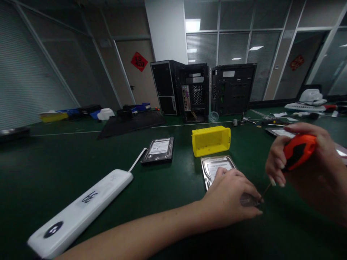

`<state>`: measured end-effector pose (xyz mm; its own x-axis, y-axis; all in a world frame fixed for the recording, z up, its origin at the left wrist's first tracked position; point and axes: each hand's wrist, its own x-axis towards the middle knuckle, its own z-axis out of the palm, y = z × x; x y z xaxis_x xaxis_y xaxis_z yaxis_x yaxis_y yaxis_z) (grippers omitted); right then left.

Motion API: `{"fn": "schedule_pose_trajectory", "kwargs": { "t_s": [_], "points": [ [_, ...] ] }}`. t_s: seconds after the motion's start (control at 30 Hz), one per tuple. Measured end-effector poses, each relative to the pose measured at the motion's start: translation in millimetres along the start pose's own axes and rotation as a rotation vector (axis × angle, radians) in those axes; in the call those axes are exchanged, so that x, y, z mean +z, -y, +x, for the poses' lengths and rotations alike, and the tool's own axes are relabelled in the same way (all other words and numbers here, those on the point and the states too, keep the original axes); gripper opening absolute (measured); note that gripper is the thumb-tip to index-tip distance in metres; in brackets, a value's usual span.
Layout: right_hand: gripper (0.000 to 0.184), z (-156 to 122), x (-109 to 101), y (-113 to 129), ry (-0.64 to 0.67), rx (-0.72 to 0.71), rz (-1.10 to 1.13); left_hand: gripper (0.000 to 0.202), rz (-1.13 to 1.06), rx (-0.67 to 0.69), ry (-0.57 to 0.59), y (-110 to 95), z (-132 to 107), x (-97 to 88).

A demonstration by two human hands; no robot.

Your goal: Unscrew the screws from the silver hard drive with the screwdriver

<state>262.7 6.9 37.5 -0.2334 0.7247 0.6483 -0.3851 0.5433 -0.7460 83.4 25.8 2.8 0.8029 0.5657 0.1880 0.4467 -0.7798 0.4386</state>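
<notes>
My left hand [230, 195] reaches over the near part of a hard drive [215, 166] with a white label. Its thumb and fingers close around a dull grey piece [248, 199]; blur hides what kind it is and whether it belongs to the drive. In my right hand [320, 173] is a screwdriver [300, 151] with a thick orange and black handle. Its thin shaft slants down and left, the tip close to my left fingertips; I cannot tell whether it touches the grey piece.
A yellow bin [211, 141] stands just behind the drive. Another hard drive [159, 150] lies to its left, near a white power strip [84, 211]. Black computer cases [193, 92] rise at the back. A further drive [280, 132] and loose tools lie at right.
</notes>
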Motion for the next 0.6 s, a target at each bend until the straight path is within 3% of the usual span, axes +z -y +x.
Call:
{"fn": "schedule_pose_trajectory", "kwargs": {
  "t_s": [0.27,0.6],
  "points": [
    [0.017,-0.4,-2.3,4.3,-0.068,-0.008,-0.108,0.020,0.012,0.002,-0.003,1.4,-0.1,1.3],
    [0.017,1.0,2.6,-0.6,-0.054,0.038,0.060,0.020,0.003,0.001,-0.012,1.7,0.1,1.5]
  ]
}}
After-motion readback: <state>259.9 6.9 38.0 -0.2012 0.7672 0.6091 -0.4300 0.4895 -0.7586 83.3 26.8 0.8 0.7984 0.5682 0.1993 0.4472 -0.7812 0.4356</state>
